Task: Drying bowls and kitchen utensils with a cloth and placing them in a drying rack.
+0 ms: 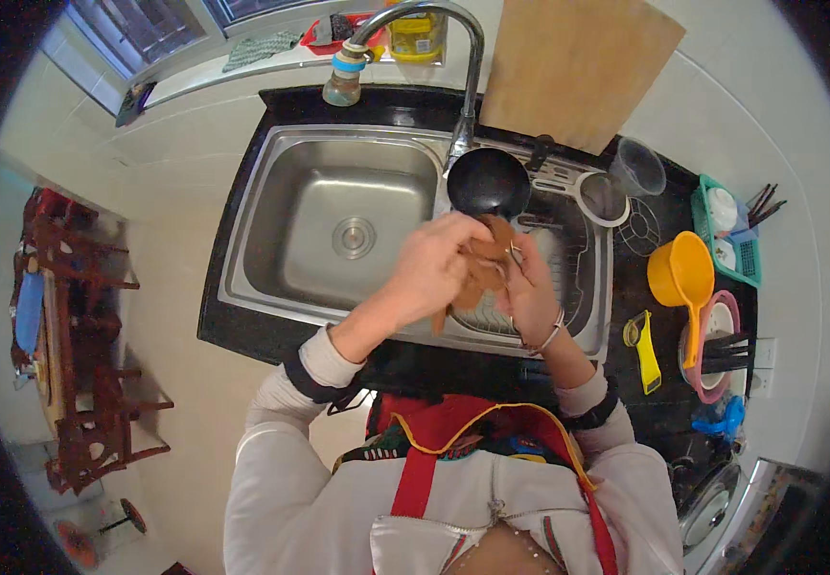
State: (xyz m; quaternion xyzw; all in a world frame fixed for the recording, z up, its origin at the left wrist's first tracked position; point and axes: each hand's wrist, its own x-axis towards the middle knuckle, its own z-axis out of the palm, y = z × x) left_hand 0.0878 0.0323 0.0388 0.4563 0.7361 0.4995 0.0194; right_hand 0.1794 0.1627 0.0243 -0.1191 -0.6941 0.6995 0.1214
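Observation:
Both of my hands are raised over the divider and drainboard side of a stainless steel sink (pixel 354 295). My left hand (pixel 433 269) has its fingers closed on a brown, flat, folded item (pixel 487 277); its exact kind cannot be told. On the other side of it, my right hand (pixel 531 295) grips the same item, with a thin metal piece showing by the fingers. A black round pan or bowl (pixel 488 181) lies just beyond my hands, below the faucet (pixel 469 93). Part of the brown item is hidden by my fingers.
Right of the sink are a strainer (pixel 604 200), a clear plastic container (pixel 638 167), an orange dipper (pixel 681 269), a yellow peeler (pixel 646 352) and a green basket (pixel 728 237) with bowls. A wooden board (pixel 580 72) leans on the wall. Wooden chairs (pixel 91 345) stand far left.

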